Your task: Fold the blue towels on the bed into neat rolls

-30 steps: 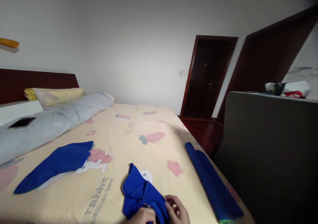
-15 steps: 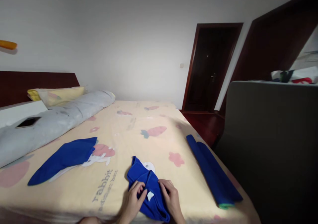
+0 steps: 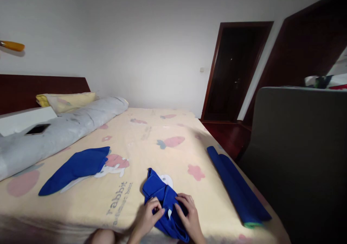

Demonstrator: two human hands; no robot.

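A crumpled blue cloth [image 3: 159,190] with a small white tag [image 3: 169,214] lies near the bed's front edge. My left hand [image 3: 150,215] is on its left side, fingers curled and closed on the fabric. On the right side of the same cloth rests my right hand [image 3: 188,215], its thumb and fingers pinching the fabric. Another blue cloth piece [image 3: 78,167] is spread flat on the left of the bed. Two long blue rolls [image 3: 235,186], one with a green end, lie side by side at the bed's right edge.
The bed [image 3: 151,139] has a cream printed sheet. A grey bolster [image 3: 81,125] bearing a dark phone [image 3: 38,129] and a yellow pillow [image 3: 73,101] are at the left. A dark grey panel [image 3: 295,146] stands beyond the right edge, near a dark door [image 3: 235,74].
The whole view has shifted slightly, so things appear farther right. My hands remain at the crumpled cloth, and its white tag looks narrower. A knee shows more at the bottom edge.
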